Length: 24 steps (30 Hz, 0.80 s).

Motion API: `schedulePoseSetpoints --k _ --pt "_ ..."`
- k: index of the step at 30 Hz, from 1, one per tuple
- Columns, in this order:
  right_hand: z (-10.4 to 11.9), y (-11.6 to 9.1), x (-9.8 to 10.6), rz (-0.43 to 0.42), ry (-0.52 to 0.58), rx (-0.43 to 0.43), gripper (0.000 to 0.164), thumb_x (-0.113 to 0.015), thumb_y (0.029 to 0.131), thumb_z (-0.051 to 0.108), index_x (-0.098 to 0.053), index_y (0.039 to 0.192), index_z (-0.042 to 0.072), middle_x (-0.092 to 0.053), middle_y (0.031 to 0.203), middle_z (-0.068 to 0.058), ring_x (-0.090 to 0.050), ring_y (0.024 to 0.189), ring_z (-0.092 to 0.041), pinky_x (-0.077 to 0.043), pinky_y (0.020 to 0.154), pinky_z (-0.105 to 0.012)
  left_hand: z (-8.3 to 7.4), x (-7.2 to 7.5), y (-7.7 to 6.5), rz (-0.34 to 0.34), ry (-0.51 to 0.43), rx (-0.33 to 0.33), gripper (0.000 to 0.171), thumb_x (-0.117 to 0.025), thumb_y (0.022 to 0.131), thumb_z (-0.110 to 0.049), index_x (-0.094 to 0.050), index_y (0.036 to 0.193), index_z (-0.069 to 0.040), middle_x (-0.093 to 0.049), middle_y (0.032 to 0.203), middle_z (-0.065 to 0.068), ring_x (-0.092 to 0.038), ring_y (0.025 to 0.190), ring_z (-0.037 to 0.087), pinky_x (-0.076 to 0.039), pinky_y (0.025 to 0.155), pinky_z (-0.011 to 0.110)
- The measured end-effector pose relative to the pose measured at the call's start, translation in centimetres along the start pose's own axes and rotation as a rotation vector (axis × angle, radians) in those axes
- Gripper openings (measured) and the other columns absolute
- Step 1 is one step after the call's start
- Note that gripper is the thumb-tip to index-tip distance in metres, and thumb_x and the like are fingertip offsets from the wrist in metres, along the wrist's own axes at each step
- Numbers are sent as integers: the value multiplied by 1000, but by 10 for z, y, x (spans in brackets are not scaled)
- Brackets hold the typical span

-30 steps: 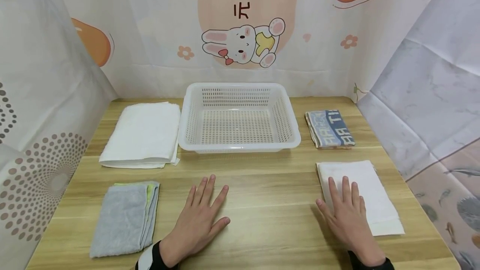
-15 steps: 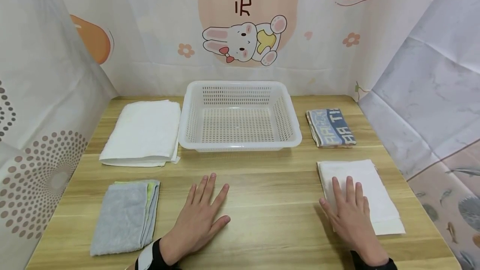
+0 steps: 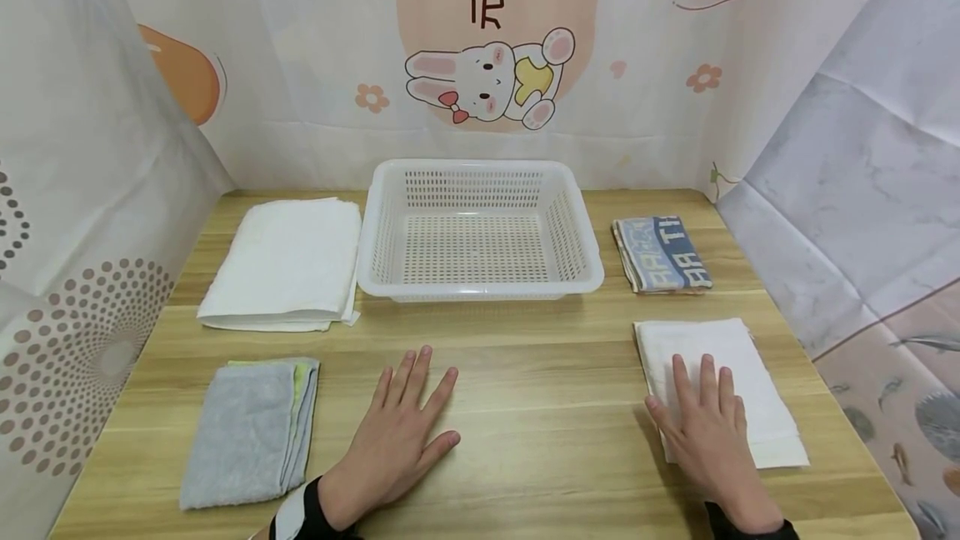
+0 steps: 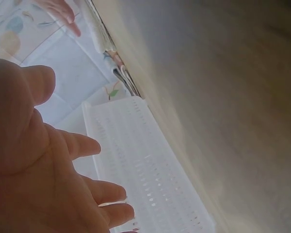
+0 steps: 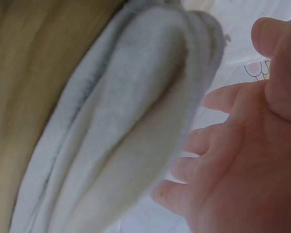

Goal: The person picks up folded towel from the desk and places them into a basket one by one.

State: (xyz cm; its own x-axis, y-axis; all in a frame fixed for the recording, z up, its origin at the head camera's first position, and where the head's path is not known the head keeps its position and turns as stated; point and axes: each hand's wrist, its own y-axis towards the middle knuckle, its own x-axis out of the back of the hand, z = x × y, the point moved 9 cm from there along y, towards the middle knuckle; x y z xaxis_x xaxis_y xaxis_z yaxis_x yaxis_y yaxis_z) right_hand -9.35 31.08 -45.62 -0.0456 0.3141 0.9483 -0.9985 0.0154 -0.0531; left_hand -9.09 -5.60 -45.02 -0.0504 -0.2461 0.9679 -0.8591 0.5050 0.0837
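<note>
Left hand (image 3: 393,444) over tabletop (image 3: 540,407) near grey towel (image 3: 243,436), right hand (image 3: 708,432) over near white towel (image 3: 759,415) at right, both spread, holding nothing, basket (image 3: 480,289) at back centre, blue towel (image 3: 662,254) right of it, far white towel (image 3: 285,265) left.

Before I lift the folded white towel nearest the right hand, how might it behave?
The white towel will probably be floppy, since its layers curve softly in the right wrist view. It may unfold if pinched by one layer, as gaps show between its folds. Rolling seems unlikely: it lies flat on the table.
</note>
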Motion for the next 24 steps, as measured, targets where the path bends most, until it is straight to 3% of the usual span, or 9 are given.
schedulePoseSetpoints --k 24 --pt "-18 -2 0 -4 16 -46 75 -38 106 47 -12 156 -2 6 155 -41 13 141 -59 -2 104 -77 -2 2 -1 -16 26 -16 70 -49 99 -54 -37 155 -14 -18 161 26 -20 148 43 -22 113 62"
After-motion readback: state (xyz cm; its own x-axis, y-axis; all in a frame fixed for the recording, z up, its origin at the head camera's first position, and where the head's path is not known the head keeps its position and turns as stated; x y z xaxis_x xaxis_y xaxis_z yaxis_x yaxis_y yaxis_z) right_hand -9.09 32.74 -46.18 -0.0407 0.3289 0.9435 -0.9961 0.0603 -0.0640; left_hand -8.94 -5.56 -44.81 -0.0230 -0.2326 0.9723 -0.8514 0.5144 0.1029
